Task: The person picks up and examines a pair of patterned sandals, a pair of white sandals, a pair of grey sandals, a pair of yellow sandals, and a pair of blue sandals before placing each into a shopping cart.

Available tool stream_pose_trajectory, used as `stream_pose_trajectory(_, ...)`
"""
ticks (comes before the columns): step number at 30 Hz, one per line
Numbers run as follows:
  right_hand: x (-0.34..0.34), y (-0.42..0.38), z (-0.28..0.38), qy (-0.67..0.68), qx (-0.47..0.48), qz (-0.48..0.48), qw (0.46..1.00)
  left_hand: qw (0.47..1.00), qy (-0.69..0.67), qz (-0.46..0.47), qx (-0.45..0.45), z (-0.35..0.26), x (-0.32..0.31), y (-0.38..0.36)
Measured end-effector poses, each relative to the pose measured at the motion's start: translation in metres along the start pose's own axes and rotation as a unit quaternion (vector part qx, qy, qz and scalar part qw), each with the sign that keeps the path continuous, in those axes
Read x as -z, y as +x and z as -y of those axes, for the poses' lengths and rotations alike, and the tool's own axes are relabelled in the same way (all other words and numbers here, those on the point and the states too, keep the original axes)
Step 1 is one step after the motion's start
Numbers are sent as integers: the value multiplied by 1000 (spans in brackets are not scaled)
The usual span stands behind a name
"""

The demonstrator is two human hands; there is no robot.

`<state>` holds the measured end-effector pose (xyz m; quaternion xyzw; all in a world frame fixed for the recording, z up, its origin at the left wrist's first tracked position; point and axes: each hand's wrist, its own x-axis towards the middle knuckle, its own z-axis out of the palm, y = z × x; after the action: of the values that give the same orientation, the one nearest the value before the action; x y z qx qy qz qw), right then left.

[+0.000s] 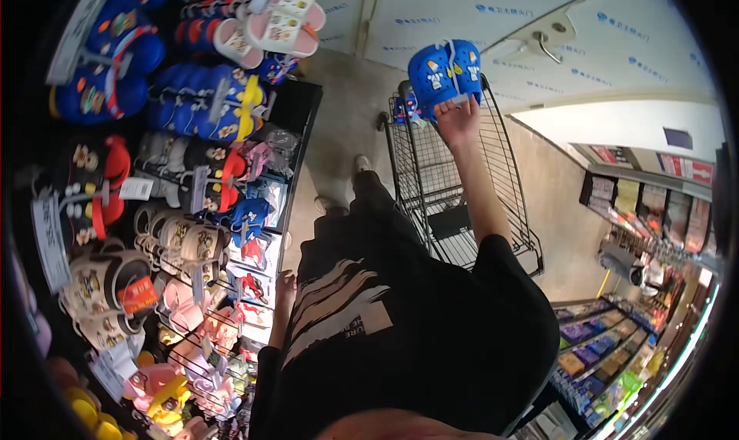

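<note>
My right hand (459,122) grips a pair of blue clogs (445,69) by their near end. They have white and yellow cartoon charms, and a pale tie joins them. The pair is held up over the far end of a black wire shopping cart (419,159). Behind it, a blue patterned item (406,107) shows in part at the cart's far left corner. My left hand (285,290) hangs low at my side, next to the shoe rack; its fingers are too small and shaded to make out, and nothing shows in it.
A display rack on the left holds hanging blue slippers (204,101), white slides (285,24), beige clogs (185,236) and pink pairs (181,305), with price tags. A pale printed wall panel (454,13) stands ahead. Stocked shelves (604,340) line the right.
</note>
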<state>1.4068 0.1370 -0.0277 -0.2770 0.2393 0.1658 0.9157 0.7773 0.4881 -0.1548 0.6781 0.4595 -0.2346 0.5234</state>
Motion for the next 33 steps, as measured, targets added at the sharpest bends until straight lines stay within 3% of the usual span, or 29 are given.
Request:
stream_pose_trajectory(1, 14, -2, 8, 5, 3, -11, 1000, 1000, 10, 6, 4, -4, -3, 4)
stream_pose_trajectory(3, 43, -7, 16, 20, 47, -75, 996, 988, -61, -37, -135, -10, -13, 12)
stream_pose_trajectory(7, 107, -5, 8, 50, 35, -107, 992, 999, -42, 19, 3, -66, -3, 25)
stream_pose_trajectory(8, 118, -1, 2, 67, 24, -135, 988, 999, 12, 11, -48, -80, 0, 27)
stream_pose_trajectory(9, 134, 6, -7, 74, 20, -123, 989, 1000, -10, 19, 19, -75, 2, 39)
stream_pose_trajectory(13, 213, 52, -48, 102, 13, -136, 985, 999, 5, -15, 29, -124, 9, 31)
stream_pose_trajectory(15, 223, 69, -58, 188, -30, -224, 956, 998, -51, -9, 22, -129, 15, 26)
stream_pose_trajectory(17, 233, 81, -69, 194, -21, -215, 957, 998, -37, -27, 51, -144, 12, 15)
stream_pose_trajectory(19, 239, 95, -77, 165, -2, -239, 957, 999, 37, -19, -28, -129, 12, 7)
stream_pose_trajectory(22, 242, 114, -84, 174, -20, -239, 955, 998, 20, -1, 61, -116, 3, -12)
stream_pose_trajectory(23, 240, 118, -86, 182, -27, -235, 954, 998, 52, 16, 20, -113, 3, -16)
stream_pose_trajectory(25, 243, 128, -92, 168, -33, -257, 951, 993, 114, 17, 3, -135, -6, -34)
stream_pose_trajectory(28, 255, 141, -105, 94, -24, -232, 968, 998, 45, 20, 33, -138, -14, -46)
stream_pose_trajectory(31, 278, 160, -118, 105, -52, -215, 970, 995, 52, 32, 75, -141, -16, -51)
stream_pose_trajectory(33, 337, 190, -143, -39, -92, -222, 970, 992, 70, 40, 97, -158, -18, -52)
